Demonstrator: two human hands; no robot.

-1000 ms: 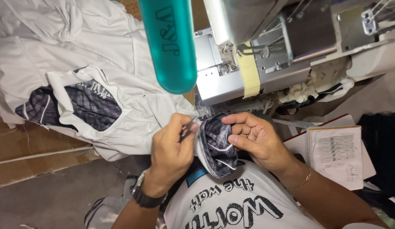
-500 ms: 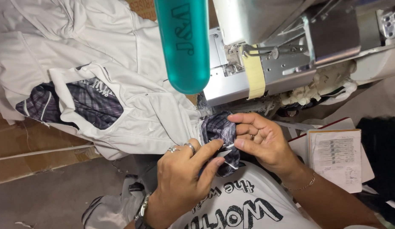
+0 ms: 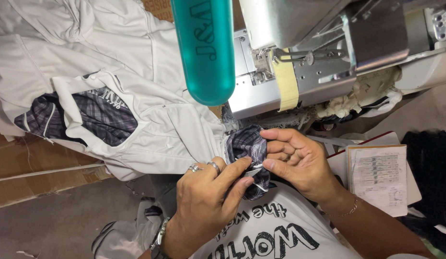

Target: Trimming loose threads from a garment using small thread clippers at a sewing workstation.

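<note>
Across the upper left of the bench, a heap of white garments (image 3: 88, 72) spreads wide, one of them turned back to show a dark plaid lining (image 3: 100, 117). Behind it, to the right, stands a grey sewing machine (image 3: 299, 72), with a strip of yellowish tape (image 3: 286, 84) stuck down its front. A teal cone of thread (image 3: 206, 52) hangs across the view just left of the machine. At the right edge a notebook with a printed sheet (image 3: 378, 175) lies on the bench, near the right forearm. Just below the machine, both hands meet on a small dark plaid piece of fabric (image 3: 247, 146) that runs out of the nearest white garment. The right hand (image 3: 302, 163) pinches the fabric's upper edge between thumb and bent fingers. The left hand (image 3: 206, 201) presses thumb and forefinger together on the fabric's lower part, where a small pale metal tip (image 3: 254, 171) shows between the two hands; what tool it belongs to I cannot tell. Two rings (image 3: 203, 167) sit on the left hand, a watch (image 3: 160, 235) on its wrist, and a thin bracelet (image 3: 347, 209) circles the right wrist.
</note>
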